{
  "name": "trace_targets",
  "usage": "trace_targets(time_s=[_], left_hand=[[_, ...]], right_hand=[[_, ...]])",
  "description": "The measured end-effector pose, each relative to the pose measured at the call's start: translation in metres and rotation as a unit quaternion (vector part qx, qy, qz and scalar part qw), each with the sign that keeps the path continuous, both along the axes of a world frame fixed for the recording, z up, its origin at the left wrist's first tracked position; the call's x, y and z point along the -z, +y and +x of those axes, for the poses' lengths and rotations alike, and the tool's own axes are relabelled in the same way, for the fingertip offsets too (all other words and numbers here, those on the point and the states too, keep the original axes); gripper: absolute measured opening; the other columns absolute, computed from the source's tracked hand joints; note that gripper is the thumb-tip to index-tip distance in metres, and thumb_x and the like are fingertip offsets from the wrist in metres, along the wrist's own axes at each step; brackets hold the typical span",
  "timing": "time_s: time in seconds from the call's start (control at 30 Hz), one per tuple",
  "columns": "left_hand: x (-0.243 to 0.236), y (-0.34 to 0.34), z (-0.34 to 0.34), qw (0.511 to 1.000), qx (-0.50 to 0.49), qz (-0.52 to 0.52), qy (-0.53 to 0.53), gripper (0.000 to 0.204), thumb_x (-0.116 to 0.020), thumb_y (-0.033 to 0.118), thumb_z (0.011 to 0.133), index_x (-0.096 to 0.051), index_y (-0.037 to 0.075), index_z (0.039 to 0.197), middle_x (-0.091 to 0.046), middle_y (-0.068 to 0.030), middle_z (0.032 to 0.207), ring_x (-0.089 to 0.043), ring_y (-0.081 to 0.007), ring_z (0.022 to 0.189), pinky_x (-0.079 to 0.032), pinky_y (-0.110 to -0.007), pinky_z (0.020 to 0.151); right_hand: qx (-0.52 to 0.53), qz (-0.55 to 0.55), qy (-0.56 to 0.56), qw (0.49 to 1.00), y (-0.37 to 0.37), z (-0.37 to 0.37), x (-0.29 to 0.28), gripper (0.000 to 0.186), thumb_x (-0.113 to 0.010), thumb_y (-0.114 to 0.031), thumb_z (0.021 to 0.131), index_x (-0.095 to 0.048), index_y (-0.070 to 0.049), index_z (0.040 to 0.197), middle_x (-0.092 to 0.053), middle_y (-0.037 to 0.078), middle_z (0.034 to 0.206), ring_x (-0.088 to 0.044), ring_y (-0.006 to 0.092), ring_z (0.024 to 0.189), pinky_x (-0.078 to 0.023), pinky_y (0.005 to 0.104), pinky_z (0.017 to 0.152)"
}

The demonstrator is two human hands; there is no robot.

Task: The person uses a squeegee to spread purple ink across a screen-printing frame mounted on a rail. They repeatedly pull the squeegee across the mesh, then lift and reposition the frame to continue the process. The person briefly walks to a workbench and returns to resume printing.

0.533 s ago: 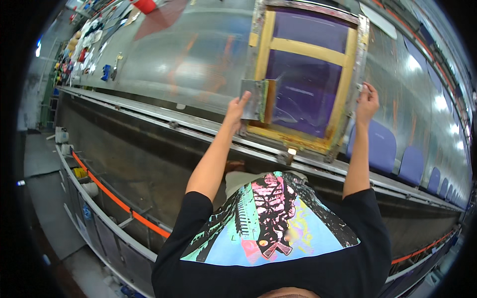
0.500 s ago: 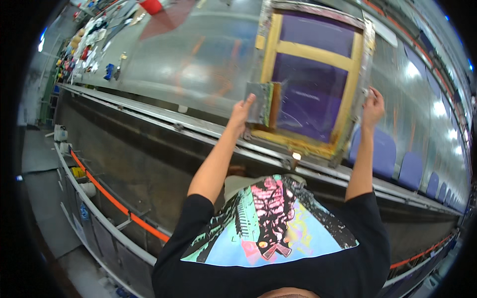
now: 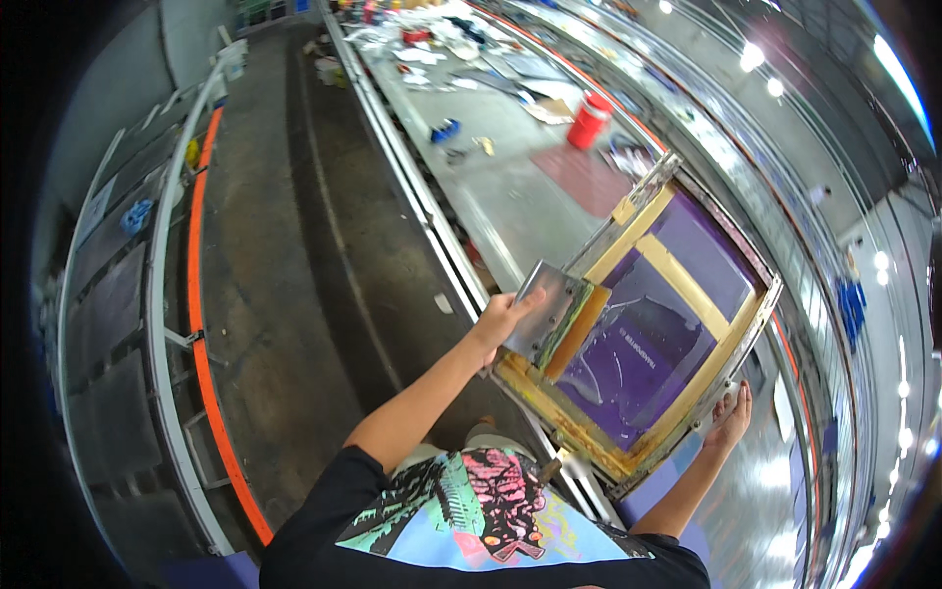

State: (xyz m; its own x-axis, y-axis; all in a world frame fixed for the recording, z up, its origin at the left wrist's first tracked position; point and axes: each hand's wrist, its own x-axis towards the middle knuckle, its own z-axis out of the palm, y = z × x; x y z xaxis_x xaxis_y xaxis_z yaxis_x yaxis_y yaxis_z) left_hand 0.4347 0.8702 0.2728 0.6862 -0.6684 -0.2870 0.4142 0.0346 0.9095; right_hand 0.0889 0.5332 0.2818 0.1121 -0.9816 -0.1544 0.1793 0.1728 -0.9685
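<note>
Left hand [image 3: 498,319] grips a metal squeegee [image 3: 547,312] at the near edge of the purple printing screen [image 3: 648,334], right hand [image 3: 728,420] clasps its frame; a steady, even pull is likely needed next.

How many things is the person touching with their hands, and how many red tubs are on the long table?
Printing screen frame with purple mesh: 1, right hand on its edge
Metal scraper blade: 1, held by left hand
Red tub: 1, far along the long table
Total: 3 things
</note>
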Motion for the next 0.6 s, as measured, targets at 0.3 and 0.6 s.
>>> trace_targets(time_s=[0.3, 0.6], left_hand=[[-0.066, 0.142, 0.085, 0.968, -0.248, -0.036, -0.027, 0.048, -0.074, 0.050, 0.095, -0.072, 0.003, 0.102, -0.067, 0.0016, 0.091, -0.059, -0.0052, 0.082, -0.048, -0.024, 0.075], [-0.092, 0.248, 0.263, 0.821, -0.567, 0.009, -0.069, 0.044, -0.077, 0.048, 0.093, -0.071, 0.005, 0.104, -0.065, 0.0039, 0.091, -0.057, -0.0051, 0.083, -0.046, -0.025, 0.076]], right_hand=[[-0.227, -0.116, -0.051, 0.966, 0.028, 0.288, -0.055, 0.020, -0.063, -0.026, 0.105, -0.069, -0.013, 0.119, -0.060, -0.004, 0.077, -0.049, 0.0021, 0.059, -0.035, 0.0177, 0.049], [-0.477, -0.165, -0.109, 0.857, 0.135, 0.720, -0.080, 0.020, -0.063, -0.019, 0.105, -0.068, -0.005, 0.117, -0.052, -0.006, 0.073, -0.043, 0.0018, 0.057, -0.032, 0.0188, 0.049]])
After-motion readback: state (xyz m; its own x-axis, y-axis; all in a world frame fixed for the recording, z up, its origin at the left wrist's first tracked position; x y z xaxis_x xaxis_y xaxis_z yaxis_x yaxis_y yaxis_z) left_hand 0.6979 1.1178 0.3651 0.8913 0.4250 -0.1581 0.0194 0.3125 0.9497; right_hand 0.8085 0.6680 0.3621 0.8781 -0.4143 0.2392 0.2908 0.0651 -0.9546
